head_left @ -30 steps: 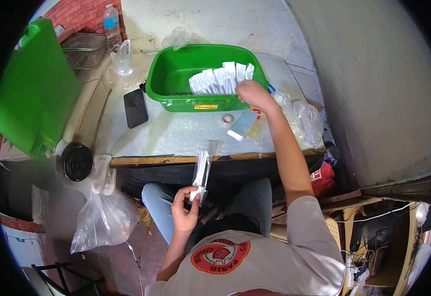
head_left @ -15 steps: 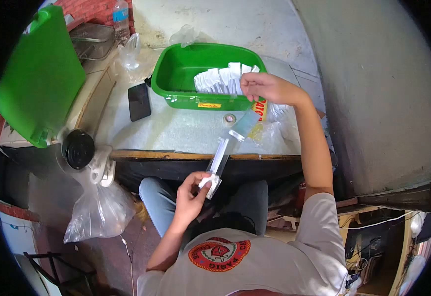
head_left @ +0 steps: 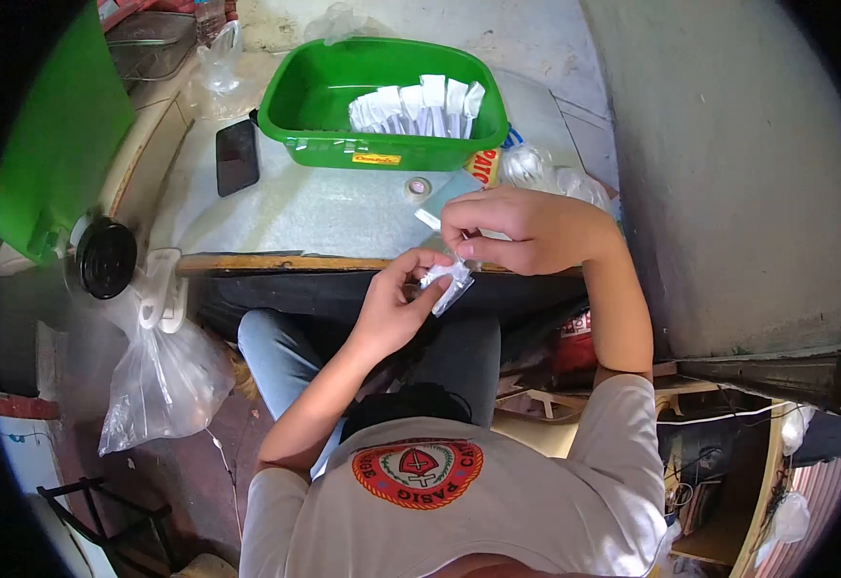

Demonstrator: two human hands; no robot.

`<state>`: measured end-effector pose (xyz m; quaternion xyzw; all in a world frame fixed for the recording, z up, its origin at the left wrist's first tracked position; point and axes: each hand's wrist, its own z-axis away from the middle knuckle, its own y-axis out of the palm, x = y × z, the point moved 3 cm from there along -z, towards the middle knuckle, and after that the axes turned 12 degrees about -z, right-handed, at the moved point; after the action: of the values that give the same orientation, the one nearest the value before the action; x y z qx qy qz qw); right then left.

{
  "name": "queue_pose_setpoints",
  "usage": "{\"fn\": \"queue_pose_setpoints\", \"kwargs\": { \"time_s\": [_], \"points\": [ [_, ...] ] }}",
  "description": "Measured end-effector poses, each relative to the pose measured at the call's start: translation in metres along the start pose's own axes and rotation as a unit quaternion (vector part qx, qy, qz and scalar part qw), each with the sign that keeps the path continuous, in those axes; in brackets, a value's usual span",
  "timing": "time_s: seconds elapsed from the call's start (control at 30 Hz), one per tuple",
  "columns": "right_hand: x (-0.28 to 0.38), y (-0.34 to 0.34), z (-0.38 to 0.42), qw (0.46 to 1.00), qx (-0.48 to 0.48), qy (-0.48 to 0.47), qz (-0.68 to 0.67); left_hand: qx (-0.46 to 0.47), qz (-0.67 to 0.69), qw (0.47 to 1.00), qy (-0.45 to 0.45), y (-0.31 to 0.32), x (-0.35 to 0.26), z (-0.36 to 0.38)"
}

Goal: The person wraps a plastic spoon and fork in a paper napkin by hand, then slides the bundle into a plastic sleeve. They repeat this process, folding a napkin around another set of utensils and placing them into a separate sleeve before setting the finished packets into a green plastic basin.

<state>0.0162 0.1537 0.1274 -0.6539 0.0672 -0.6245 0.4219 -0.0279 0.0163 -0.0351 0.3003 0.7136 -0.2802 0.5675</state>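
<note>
My left hand [head_left: 391, 306] pinches a small white folded item in a clear plastic sleeve [head_left: 451, 286] just in front of the table edge. Close beside it, my right hand [head_left: 536, 231] has thumb and fingers closed at the sleeve's upper end; its fingertips partly hide what they grip. Beyond my right hand lie flat clear plastic sleeves [head_left: 447, 191] and a small roll of tape [head_left: 417, 188]. A green basin [head_left: 329, 152] farther back holds a row of similar white packets [head_left: 411, 111].
A black phone [head_left: 237, 157] lies left of the basin. Crumpled clear plastic [head_left: 531, 169] sits to its right. At the left are a large green plastic container [head_left: 54, 144], a round black object [head_left: 105, 257] and a hanging clear bag [head_left: 165, 385]. A wall [head_left: 728, 193] bounds the right.
My right hand has come down from the basin's rim to the sleeve. My left hand has raised the sleeve toward the table edge. The view has tilted, shifting the table up and left.
</note>
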Motion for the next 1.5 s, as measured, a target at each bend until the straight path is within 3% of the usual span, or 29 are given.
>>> {"fn": "queue_pose_setpoints", "kwargs": {
  "time_s": [0.2,0.27,0.43,0.9,1.2,1.3,1.5],
  "points": [
    [-0.012,0.002,0.018,1.000,0.000,0.010,0.025,0.027,0.034,0.999,0.020,0.017,-0.005,-0.009],
    [-0.015,0.002,0.021,0.999,-0.004,-0.015,0.036,0.078,0.038,0.996,-0.001,0.020,-0.006,-0.012],
    [-0.019,0.002,0.032,0.996,-0.013,-0.060,0.060,0.085,0.027,0.996,0.015,0.027,-0.005,-0.018],
    [-0.032,0.007,0.040,0.998,0.015,-0.008,0.066,0.073,0.068,0.994,0.035,0.033,-0.014,-0.019],
    [-0.016,0.014,0.036,0.993,-0.018,-0.048,0.107,0.101,-0.005,0.994,0.040,0.027,-0.009,-0.020],
    [-0.017,0.018,0.036,0.992,0.004,0.006,0.125,0.110,0.010,0.993,0.034,0.026,-0.011,-0.019],
    [-0.015,0.028,0.038,0.980,-0.024,-0.018,0.195,0.128,-0.015,0.991,0.028,0.026,-0.010,-0.017]
  ]
}}
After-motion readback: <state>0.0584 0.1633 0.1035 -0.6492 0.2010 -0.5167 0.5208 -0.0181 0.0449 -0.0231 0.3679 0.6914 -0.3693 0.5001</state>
